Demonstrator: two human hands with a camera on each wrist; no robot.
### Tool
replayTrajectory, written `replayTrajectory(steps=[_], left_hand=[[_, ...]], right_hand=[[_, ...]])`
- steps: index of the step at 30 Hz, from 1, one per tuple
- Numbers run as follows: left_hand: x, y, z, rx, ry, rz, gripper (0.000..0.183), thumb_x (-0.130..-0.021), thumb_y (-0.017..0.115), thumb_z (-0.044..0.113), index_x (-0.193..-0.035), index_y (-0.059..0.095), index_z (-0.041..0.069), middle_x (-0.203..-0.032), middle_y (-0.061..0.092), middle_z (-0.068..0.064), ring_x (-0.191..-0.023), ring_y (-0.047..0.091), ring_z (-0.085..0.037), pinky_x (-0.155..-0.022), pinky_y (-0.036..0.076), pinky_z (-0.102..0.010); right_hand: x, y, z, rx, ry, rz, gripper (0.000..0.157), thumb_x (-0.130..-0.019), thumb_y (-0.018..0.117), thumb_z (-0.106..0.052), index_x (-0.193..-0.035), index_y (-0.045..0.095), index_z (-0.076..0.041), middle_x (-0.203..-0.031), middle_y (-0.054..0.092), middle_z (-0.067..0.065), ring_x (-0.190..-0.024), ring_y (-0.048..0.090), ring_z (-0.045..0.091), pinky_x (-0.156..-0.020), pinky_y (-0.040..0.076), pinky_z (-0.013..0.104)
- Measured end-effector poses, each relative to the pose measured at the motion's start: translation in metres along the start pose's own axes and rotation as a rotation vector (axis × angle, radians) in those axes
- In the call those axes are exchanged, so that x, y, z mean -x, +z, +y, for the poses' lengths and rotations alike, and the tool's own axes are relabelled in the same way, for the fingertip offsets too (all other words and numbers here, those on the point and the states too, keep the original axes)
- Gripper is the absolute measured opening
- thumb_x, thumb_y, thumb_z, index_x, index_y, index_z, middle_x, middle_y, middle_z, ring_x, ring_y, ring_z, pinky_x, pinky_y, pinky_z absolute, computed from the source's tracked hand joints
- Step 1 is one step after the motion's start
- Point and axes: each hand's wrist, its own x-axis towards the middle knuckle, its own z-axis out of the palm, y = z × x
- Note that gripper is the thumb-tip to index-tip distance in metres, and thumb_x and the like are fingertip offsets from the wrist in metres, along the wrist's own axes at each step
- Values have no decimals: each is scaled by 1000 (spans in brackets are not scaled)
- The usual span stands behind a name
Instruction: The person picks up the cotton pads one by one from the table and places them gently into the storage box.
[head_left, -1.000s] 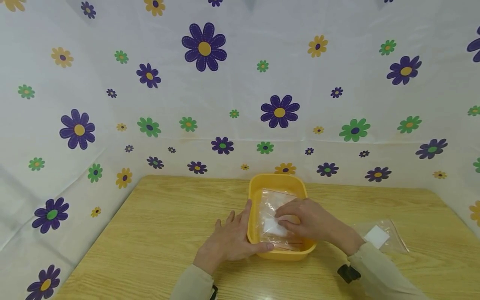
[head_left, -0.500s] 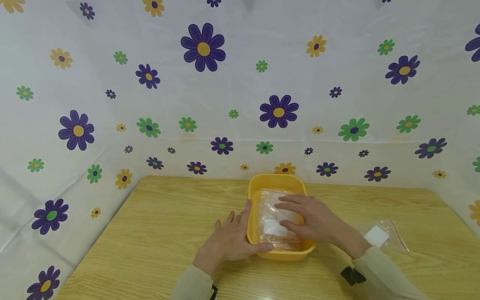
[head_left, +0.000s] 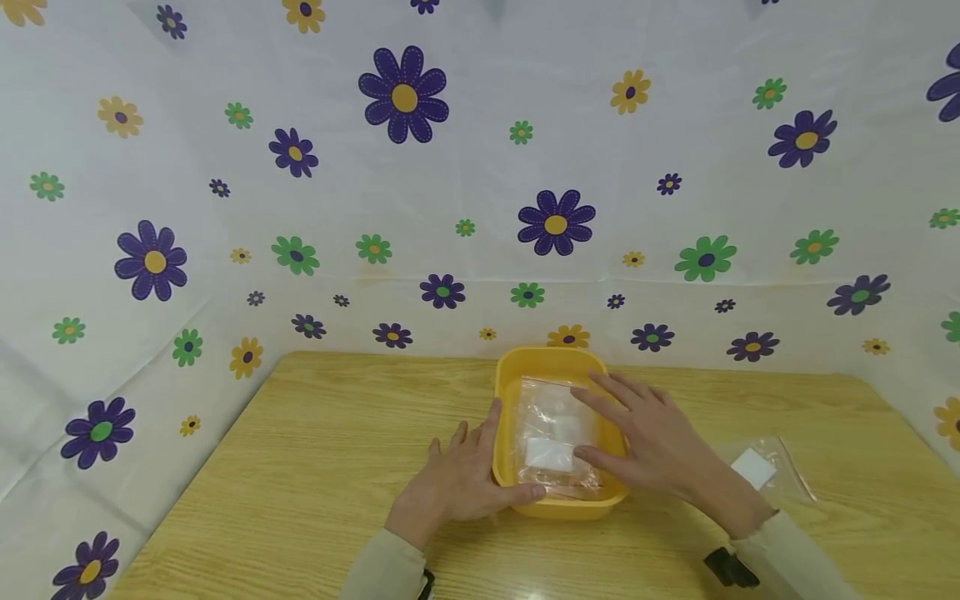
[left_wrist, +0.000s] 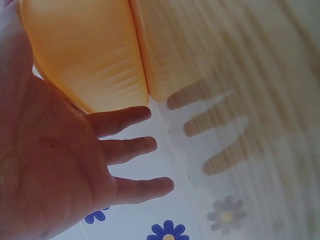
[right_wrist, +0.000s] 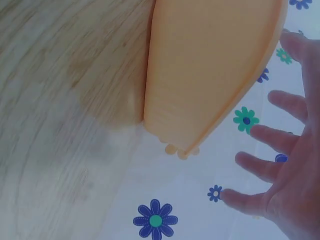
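In the head view a yellow plastic tub stands on the table, with clear zip bags lying inside. A white piece shows within them. My left hand rests against the tub's left side, thumb over its near rim and fingers spread. My right hand hovers over the tub's right rim, its fingers apart and holding nothing. The left wrist view shows the left palm beside the tub's wall. In the right wrist view the right fingers are spread beyond the tub's edge.
Another clear zip bag with a white square inside lies on the table to the right, partly behind the right forearm. A wood-grain table spreads around the tub. A white flowered cloth hangs behind and at the sides.
My right hand has let go inside the tub, opened its fingers and drawn up and to the right. My left hand has stayed at the tub's side.
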Motion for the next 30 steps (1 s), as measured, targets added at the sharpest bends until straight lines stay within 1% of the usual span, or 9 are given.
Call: replayTrajectory(steps=[3, 7, 14, 19, 24, 30], left_hand=[[1, 0, -1, 7, 4, 2, 122, -80, 55, 86, -166, -4, 23, -168, 32, -13, -154, 26, -47, -117, 22, -77], [1, 0, 0, 11, 2, 1, 122, -80, 55, 87, -166, -4, 23, -168, 31, -12, -154, 27, -47, -118, 22, -76], [1, 0, 0, 12, -2, 3, 122, -81, 57, 85, -166, -5, 23, -168, 31, -11, -154, 27, -46, -118, 22, -75], [1, 0, 0, 13, 3, 11, 123, -80, 57, 85, -166, -4, 23, -169, 31, -11, -154, 27, -46, -118, 23, -76], [0, 0, 0, 16, -6, 3, 123, -79, 57, 87, -166, -4, 24, -169, 30, -11, -155, 26, -46, -119, 21, -75], [1, 0, 0, 16, -11, -5, 123, -79, 56, 87, -166, -4, 24, -169, 30, -11, -155, 26, -45, -119, 21, -75]], right_hand=[[4, -3, 1, 52, 23, 9, 74, -88, 70, -60, -150, 53, -24, -159, 47, 14, -141, 48, 45, -105, 42, 73], [10, -8, 4, 95, 50, 14, 76, -87, 68, -63, -150, 53, -23, -158, 47, 13, -139, 48, 46, -105, 41, 75], [24, -15, 13, 98, 108, 20, 77, -86, 70, -62, -149, 53, -22, -157, 49, 14, -139, 48, 48, -103, 40, 77], [36, -19, 22, 115, 139, 49, 77, -85, 72, -62, -148, 54, -21, -154, 51, 15, -136, 49, 48, -101, 41, 76], [49, -21, 33, 152, 154, 79, 77, -84, 73, -62, -147, 54, -22, -151, 53, 16, -133, 52, 48, -97, 43, 76], [62, -24, 43, 148, 190, 98, 77, -82, 74, -62, -146, 55, -21, -149, 55, 18, -131, 52, 49, -95, 43, 74]])
